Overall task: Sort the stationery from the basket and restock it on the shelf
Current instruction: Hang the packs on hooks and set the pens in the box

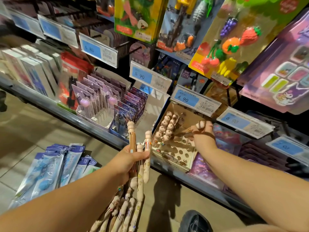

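My left hand [129, 159] grips a bunch of three beige character-topped pens [140, 154], held upright in front of the shelf. My right hand [201, 133] reaches into the brown cardboard pen display box [175, 154], holding one beige pen [200, 124] over its holed tray. Several matching pens [166, 127] stand in the tray's back-left holes; the front holes are bare. Below my left hand lie more loose beige pens [124, 210], the container under them hidden.
The grey shelf edge [93, 128] runs diagonally. Purple carded pens [100, 96] and blue price tags [194, 100] crowd the shelf. Blue packaged stationery [55, 166] lies on the tiled floor at left. Hanging eraser packs [234, 42] overhang the shelf. A black shoe [194, 221] is below.
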Action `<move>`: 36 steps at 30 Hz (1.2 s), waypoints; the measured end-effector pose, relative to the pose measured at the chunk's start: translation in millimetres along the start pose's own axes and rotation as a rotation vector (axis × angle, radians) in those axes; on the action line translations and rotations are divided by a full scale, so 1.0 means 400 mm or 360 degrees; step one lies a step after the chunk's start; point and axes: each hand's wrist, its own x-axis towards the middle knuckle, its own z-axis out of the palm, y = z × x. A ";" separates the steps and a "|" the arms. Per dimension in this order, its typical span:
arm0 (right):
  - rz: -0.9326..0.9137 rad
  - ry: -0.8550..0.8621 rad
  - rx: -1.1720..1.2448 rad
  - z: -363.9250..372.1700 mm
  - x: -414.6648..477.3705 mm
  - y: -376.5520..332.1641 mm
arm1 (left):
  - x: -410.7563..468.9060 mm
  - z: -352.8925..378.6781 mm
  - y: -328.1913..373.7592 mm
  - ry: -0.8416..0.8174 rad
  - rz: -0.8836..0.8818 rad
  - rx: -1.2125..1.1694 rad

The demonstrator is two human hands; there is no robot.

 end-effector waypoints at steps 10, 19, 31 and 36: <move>-0.0020 -0.0144 -0.0764 0.018 0.004 -0.046 | 0.005 -0.010 0.003 -0.0012 -0.0021 -0.0058; -0.0216 -0.0006 -0.0650 0.048 0.032 -0.031 | 0.014 0.001 0.004 -0.0033 -0.0038 -0.0092; -0.0151 -0.0267 -0.0531 0.082 0.053 -0.018 | 0.012 -0.015 0.010 0.0005 -0.0028 -0.0087; -0.0199 -0.0186 -0.0851 0.072 0.039 -0.017 | 0.009 -0.007 0.013 0.0000 -0.0031 -0.0110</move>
